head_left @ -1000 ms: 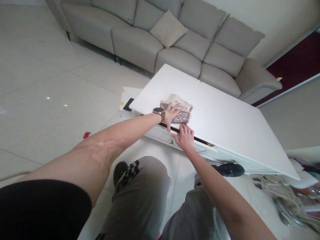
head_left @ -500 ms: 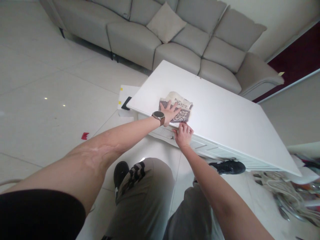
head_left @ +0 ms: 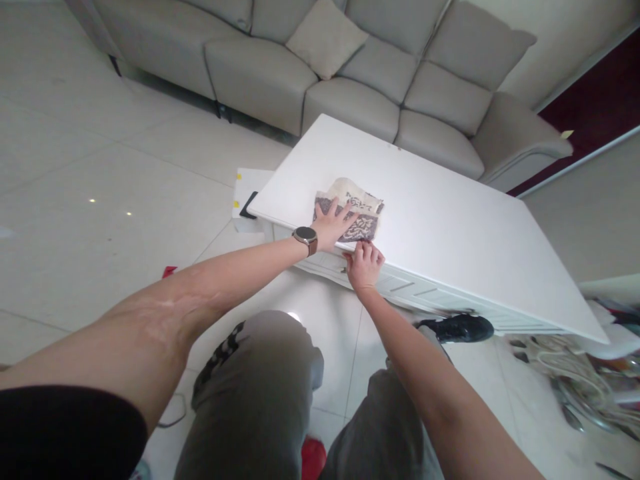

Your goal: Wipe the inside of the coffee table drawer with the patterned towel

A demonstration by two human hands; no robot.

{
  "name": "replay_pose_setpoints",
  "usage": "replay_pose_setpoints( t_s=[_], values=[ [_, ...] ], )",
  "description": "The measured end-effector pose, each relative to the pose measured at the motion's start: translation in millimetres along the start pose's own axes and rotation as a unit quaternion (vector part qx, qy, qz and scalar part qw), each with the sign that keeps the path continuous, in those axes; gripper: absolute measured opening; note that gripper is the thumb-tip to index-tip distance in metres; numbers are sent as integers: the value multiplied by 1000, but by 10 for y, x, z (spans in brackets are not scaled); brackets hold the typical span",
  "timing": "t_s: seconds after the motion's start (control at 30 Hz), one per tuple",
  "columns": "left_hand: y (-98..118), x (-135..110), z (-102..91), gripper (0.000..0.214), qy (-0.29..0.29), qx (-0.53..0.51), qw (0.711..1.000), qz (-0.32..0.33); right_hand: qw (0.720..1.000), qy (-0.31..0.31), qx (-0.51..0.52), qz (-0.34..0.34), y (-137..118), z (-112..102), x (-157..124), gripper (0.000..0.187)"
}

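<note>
A folded patterned cloth (head_left: 357,203), cream and dark grey, lies near the front edge of a white coffee table (head_left: 440,227). My left hand (head_left: 333,227), with a watch on the wrist, lies flat on the cloth with the fingers spread. My right hand (head_left: 364,263) presses against the front of the table's drawer (head_left: 400,285), just under the tabletop edge, with its fingers curled. The drawer looks pushed in flush.
A grey corner sofa (head_left: 350,73) with a loose cushion (head_left: 327,37) stands behind the table. A white box with a black item (head_left: 245,200) sits on the floor at the table's left end. Cables and clutter (head_left: 575,380) lie at right. My legs and black shoe (head_left: 457,328) are below.
The drawer, open a gap one second ago, has been pushed in by my right hand. My left hand stayed on the cloth. The camera shifted slightly.
</note>
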State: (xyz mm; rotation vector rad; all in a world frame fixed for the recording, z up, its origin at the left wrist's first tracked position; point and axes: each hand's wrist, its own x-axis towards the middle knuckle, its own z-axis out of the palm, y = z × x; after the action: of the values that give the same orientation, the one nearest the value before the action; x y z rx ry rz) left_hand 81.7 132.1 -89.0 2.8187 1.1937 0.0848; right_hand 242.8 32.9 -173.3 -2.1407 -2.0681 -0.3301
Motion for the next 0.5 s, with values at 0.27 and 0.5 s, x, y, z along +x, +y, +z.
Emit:
replay_pose_setpoints(
  t_s=[0.27, 0.5],
  values=[
    [-10, 13, 99, 122, 30, 16, 999, 18, 998, 48, 32, 16, 9, 118, 21, 50],
    [150, -153, -126, 102, 40, 40, 998, -20, 991, 10, 2, -131, 133, -409, -122, 60]
  ],
)
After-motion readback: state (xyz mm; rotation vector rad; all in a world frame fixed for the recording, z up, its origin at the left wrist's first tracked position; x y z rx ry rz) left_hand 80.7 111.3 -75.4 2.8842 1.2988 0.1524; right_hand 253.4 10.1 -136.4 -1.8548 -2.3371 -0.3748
